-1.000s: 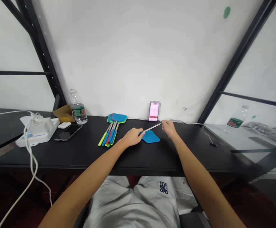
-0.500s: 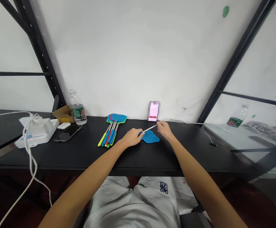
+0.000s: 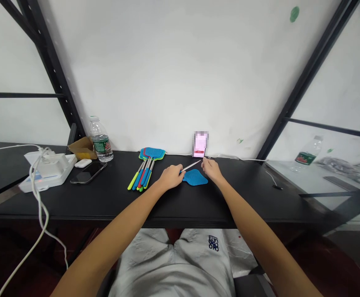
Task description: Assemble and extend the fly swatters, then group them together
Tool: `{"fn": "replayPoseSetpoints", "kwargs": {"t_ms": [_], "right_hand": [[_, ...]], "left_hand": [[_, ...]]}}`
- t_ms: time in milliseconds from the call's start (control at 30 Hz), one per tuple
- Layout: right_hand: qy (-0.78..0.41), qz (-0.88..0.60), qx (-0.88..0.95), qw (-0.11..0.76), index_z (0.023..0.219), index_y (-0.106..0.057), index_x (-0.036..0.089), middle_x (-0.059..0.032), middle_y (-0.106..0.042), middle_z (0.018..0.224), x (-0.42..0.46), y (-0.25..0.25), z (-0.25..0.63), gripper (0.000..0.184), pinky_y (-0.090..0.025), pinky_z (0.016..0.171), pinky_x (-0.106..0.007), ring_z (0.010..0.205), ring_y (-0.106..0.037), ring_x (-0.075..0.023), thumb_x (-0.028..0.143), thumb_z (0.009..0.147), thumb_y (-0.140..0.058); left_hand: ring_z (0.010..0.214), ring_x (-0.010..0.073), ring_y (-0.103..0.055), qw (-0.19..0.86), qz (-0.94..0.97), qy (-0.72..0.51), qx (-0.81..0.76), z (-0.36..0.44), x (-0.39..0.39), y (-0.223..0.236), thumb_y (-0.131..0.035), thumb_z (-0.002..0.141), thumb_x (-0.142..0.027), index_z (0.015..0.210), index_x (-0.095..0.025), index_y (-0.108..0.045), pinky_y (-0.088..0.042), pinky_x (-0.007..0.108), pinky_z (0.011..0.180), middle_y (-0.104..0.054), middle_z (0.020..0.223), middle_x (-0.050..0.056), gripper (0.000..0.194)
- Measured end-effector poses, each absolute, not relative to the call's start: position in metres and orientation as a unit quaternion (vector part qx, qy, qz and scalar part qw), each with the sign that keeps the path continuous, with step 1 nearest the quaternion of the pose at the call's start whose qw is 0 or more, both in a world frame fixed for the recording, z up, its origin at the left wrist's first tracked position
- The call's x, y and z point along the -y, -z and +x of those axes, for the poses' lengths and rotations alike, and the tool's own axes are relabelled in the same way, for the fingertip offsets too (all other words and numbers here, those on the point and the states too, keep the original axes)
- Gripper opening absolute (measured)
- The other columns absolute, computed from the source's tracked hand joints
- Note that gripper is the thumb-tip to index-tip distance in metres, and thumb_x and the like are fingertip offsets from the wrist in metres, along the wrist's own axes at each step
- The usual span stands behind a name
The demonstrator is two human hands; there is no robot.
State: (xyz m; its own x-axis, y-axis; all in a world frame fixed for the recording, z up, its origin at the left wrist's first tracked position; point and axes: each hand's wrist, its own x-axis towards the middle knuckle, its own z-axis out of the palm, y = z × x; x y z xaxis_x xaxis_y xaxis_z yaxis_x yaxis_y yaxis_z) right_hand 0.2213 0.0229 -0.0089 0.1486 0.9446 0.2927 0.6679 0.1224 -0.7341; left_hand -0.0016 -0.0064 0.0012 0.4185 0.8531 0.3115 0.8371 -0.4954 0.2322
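L hand [image 3: 171, 177] holds a thin, silver metal rod [image 3: 191, 166]. R hand [image 3: 212, 168] is by its far R tip; can't tell if it's holding on. R hand's come closer & less rod shows, so prob. it's shorter now. Flat blue plastic mesh paddle [image 3: 196, 177] lies b/w hands on the black bench [image 3: 254, 194].

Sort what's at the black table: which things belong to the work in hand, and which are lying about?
In the work:
metal rod
blue mesh swatter head
swatter pile, probably

Lying or standing about:
bottle
flat phone
propped phone
white case
box
power strip

Shiny metal rod [image 3: 191, 165], textured plastic swatter head [image 3: 195, 177]
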Motion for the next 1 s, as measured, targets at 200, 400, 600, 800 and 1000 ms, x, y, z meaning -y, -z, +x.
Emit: {"fn": "replayPoseSetpoints", "kwargs": {"t_ms": [200, 400, 600, 800, 1000], "right_hand": [[-0.098, -0.722, 0.635, 0.258, 0.067, -0.063, 0.018, -0.0085, -0.066, 0.074, -0.0206, 0.0077, 0.2262, 0.028, -0.038, 0.063, -0.025, 0.075, -0.061, -0.0195, 0.035, 0.085, -0.049], [-0.077, -0.75, 0.625, 0.201, 0.066, -0.063, 0.017, -0.012, -0.066, 0.075, -0.0177, 0.0063, 0.2248, 0.03, -0.037, 0.06, -0.026, 0.073, -0.062, -0.0219, 0.036, 0.085, -0.05], [-0.083, -0.742, 0.638, 0.189, 0.069, -0.066, 0.017, -0.0126, -0.067, 0.079, -0.0215, 0.0089, 0.2251, 0.033, -0.037, 0.059, -0.026, 0.075, -0.063, -0.0217, 0.041, 0.085, -0.051], [-0.157, -0.708, 0.659, 0.2, 0.067, -0.068, 0.018, -0.007, -0.067, 0.07, -0.0241, 0.0097, 0.2233, 0.031, -0.038, 0.059, -0.025, 0.066, -0.062, -0.0177, 0.037, 0.084, -0.05], [-0.117, -0.732, 0.636, 0.214, 0.067, -0.065, 0.018, -0.0093, -0.067, 0.075, -0.0224, 0.0094, 0.223, 0.026, -0.038, 0.058, -0.026, 0.072, -0.063, -0.0211, 0.038, 0.081, -0.055]], "left_hand": [[0.089, 0.0261, -0.064, 0.026, 0.825, -0.154, -0.543, -0.0042, 0.0049, -0.0021, -0.052, 0.084, -0.055, 0.089, -0.02, -0.059, -0.045, 0.031, 0.072, -0.067, 0.094, 0.01, 0.036], [0.082, 0.0243, -0.065, 0.063, 0.85, -0.153, -0.5, -0.003, 0.0069, -0.0037, -0.058, 0.077, -0.061, 0.077, -0.021, -0.058, -0.045, 0.03, 0.07, -0.068, 0.085, 0.006, 0.039], [0.087, 0.0248, -0.065, 0.054, 0.863, -0.131, -0.485, -0.0009, 0.0048, -0.0014, -0.057, 0.082, -0.046, 0.076, -0.021, -0.059, -0.047, 0.031, 0.072, -0.068, 0.089, 0.007, 0.026], [0.092, 0.0259, -0.064, 0.051, 0.855, -0.126, -0.5, 0.0001, 0.0044, -0.0005, -0.054, 0.084, -0.045, 0.084, -0.021, -0.061, -0.048, 0.032, 0.074, -0.068, 0.096, 0.009, 0.024], [0.093, 0.0266, -0.064, 0.054, 0.846, -0.127, -0.516, 0.0013, 0.0047, 0.0003, -0.054, 0.084, -0.048, 0.093, -0.021, -0.061, -0.049, 0.032, 0.074, -0.067, 0.101, 0.011, 0.029]]}}
